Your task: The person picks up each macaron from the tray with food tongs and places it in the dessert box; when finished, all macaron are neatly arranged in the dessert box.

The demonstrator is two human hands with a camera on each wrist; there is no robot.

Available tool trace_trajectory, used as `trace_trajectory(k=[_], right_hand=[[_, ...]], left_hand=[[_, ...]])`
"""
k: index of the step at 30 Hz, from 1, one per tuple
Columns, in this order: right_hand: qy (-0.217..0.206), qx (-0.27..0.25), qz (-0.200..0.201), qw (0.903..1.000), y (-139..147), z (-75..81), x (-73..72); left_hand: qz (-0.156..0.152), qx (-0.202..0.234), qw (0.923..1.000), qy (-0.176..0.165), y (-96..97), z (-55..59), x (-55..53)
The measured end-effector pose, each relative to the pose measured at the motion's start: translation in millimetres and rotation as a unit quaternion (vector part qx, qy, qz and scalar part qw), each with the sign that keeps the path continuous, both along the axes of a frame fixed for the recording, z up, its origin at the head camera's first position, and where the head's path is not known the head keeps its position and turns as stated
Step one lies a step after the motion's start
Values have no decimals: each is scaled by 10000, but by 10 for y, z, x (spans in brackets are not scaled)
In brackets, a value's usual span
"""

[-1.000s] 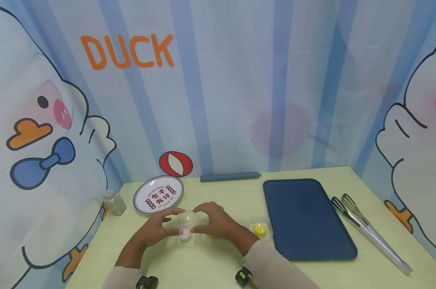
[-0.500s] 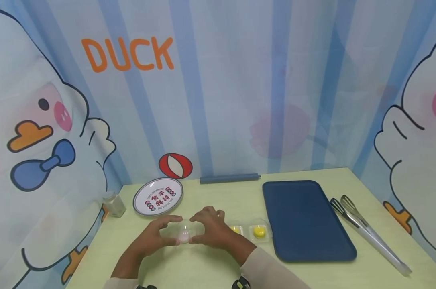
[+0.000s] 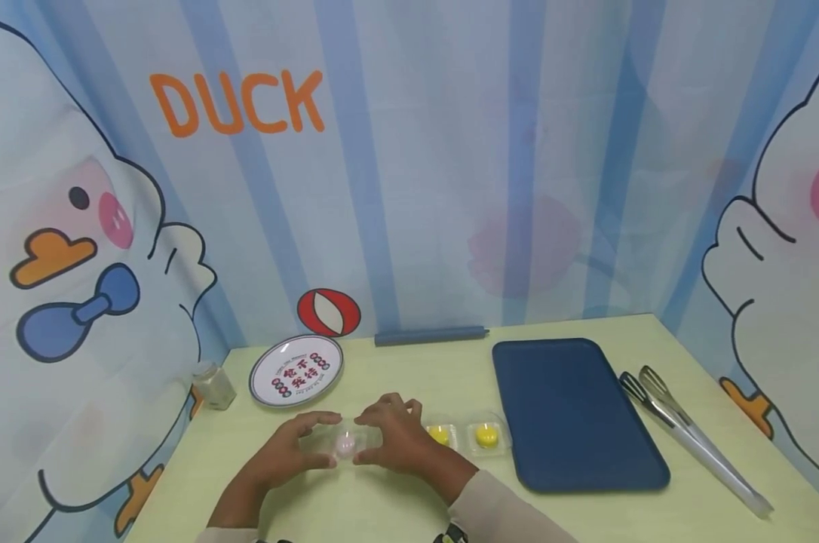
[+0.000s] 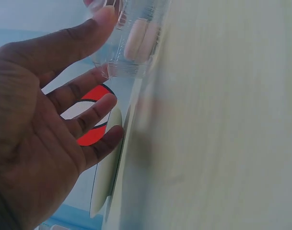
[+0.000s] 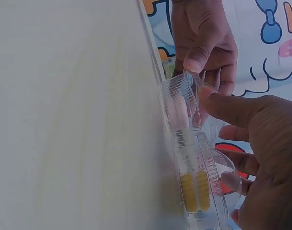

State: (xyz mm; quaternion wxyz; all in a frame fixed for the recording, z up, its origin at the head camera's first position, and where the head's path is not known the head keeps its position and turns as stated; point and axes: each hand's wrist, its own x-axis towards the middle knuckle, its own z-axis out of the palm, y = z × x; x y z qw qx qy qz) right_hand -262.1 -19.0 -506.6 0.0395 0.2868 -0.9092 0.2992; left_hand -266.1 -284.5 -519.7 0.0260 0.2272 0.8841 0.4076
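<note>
A small pink round sweet [image 3: 345, 446] sits in a clear plastic box, with a clear domed lid [image 3: 348, 427] over it. My left hand [image 3: 289, 454] holds the lid's left side between thumb and forefinger. On the opposite side, thumb and forefinger of my right hand [image 3: 397, 440] grip the lid. In the left wrist view the left hand [image 4: 54, 110] has its other fingers spread apart, off the box. The right wrist view shows the clear box [image 5: 170, 88] down by the table surface, beside a second box with a yellow sweet [image 5: 195, 191].
Two boxed yellow sweets [image 3: 487, 434] stand in line to the right, against a dark blue tray [image 3: 579, 415]. Metal tongs [image 3: 697, 445] lie beyond it. A printed plate [image 3: 296, 370], a small jar [image 3: 214, 385] and a blue rod [image 3: 432, 335] are at the back.
Both hands have come down and nearer with the lid, which was held higher and now sits over the pink sweet. In the last half second they hardly move.
</note>
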Motion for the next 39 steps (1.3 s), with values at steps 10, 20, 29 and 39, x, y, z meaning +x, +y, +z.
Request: trace_trajectory(k=[10,20,29,39], right_hand=[[6,58,5,10000,-4,-50,-14],[-95,111,-90,9999,-9,-80,-15],[-41,202,-325,9993,-18,-72,4],[-47,323,-493,9983,-39,-75,7]], left_hand=[[-140,41,9998,109,-10,-36,6],[-193,155,9997,-75,-61,-136,-45],[-326,225,9992,48,-66,-106,-23],[9,165,9997,-155,-64,-206,-81]])
